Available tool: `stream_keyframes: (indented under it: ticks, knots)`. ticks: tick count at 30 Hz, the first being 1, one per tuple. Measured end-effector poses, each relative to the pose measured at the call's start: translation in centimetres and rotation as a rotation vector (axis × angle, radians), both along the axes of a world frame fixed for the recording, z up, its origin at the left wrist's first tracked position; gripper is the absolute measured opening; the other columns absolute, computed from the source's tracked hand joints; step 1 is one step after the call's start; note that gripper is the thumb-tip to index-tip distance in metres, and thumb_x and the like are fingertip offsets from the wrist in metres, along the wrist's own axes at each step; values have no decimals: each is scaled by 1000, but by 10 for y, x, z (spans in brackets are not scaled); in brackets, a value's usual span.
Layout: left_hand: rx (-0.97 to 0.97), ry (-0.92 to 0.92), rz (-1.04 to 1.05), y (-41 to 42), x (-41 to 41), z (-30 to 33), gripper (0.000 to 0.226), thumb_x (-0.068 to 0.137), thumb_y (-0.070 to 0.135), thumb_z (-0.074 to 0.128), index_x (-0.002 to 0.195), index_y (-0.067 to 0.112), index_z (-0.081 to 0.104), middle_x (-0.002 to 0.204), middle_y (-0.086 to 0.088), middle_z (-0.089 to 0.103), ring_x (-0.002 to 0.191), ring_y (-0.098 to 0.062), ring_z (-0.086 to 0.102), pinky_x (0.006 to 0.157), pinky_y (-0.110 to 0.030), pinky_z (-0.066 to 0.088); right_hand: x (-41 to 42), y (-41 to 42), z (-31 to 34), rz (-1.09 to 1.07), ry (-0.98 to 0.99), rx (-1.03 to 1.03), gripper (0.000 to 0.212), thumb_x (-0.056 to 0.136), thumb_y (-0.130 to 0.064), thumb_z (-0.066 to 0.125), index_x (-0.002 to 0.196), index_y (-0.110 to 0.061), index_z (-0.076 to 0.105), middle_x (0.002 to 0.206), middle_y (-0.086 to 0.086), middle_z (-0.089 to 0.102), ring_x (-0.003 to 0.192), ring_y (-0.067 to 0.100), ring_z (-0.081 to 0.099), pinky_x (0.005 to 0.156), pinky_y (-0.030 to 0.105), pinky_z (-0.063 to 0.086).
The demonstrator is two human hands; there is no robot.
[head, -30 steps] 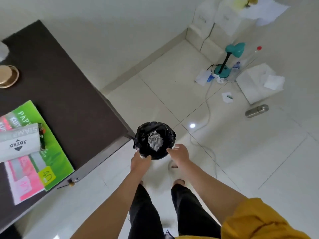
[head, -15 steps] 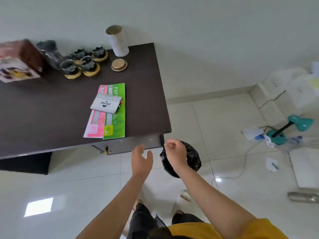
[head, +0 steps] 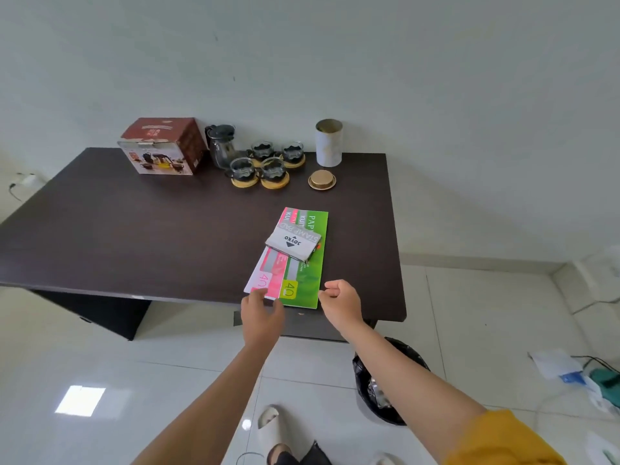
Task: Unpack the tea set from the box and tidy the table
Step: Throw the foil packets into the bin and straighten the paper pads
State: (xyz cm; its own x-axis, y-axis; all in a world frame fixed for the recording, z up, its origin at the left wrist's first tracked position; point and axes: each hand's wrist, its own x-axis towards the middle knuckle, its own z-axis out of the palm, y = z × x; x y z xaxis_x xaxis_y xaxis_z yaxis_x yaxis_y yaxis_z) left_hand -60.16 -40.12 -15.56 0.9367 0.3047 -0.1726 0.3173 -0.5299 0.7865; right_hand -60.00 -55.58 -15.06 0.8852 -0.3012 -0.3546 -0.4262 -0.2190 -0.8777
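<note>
At frame centre, the left hand [head: 261, 313] reached loosely open toward the paper packs [head: 295, 263]; the right hand [head: 342, 300] hung loosely curled, holding nothing.

A dark brown table [head: 134, 223] is set against a plain white wall [head: 335, 62]; glossy white floor tiles [head: 100, 380] reflect light.

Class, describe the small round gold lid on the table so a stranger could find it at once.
Start at the dark table and go to its far right corner, where a white cylindrical canister stands open. Just in front of the canister lies the gold lid. Unlike the wooden coasters to its left, it carries no glass cup.
</note>
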Motion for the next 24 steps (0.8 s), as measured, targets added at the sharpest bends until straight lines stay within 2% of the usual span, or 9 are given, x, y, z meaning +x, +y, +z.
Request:
stream_keyframes:
  ticks: [4,7,11,14,19,22,24]
  knots:
    - [55,77,-28,26,27,-5,45,85,22,60,127,11,50,127,-8,47,100,-23,54,88,-37,46,20,16,-11,68,81,-126,37,89,-20,63,123,-8,55,119,8,59,106,21,59,81,25,43]
    - [107,120,-82,43,47,-11,47,83,27,62,126,13,51,129,-9,48,105,-28,55,88,-44,49,33,25,-18,68,159,-248,45,87,-23,64,129,-13,50,128,12,50,112,27,55,88,34,48]
    - [140,195,-180,55,72,-19,49,86,27,60,130,11,46,132,-10,45,118,-30,47,89,-37,42,48,35,-23,49,287,-389,50,86,-24,64,131,-15,44,129,11,43,118,31,46,89,39,46]
    - [121,244,-250,60,87,-28,38,84,27,57,120,15,50,120,-9,50,106,-28,52,86,-40,49,59,44,-27,8,302,-436,46,85,-25,66,125,-14,47,125,10,44,116,31,47,87,39,46]
    - [194,292,-303,67,102,-40,34,79,22,58,112,17,51,114,-6,45,102,-29,48,78,-36,46,71,56,-33,-12,332,-447,38,83,-27,69,114,-13,51,120,9,45,109,31,53,86,39,47]
    - [174,300,-341,74,109,-45,31,83,24,55,114,19,52,117,-6,44,103,-30,49,83,-41,50,75,63,-38,7,324,-438,38,79,-22,70,112,-16,52,116,7,45,102,29,56,85,39,50]
    - [139,300,-357,77,112,-47,38,83,23,55,121,20,53,120,-6,42,106,-32,49,86,-44,51,76,69,-39,16,313,-406,41,76,-19,71,112,-18,52,113,5,44,97,29,58,85,41,51]
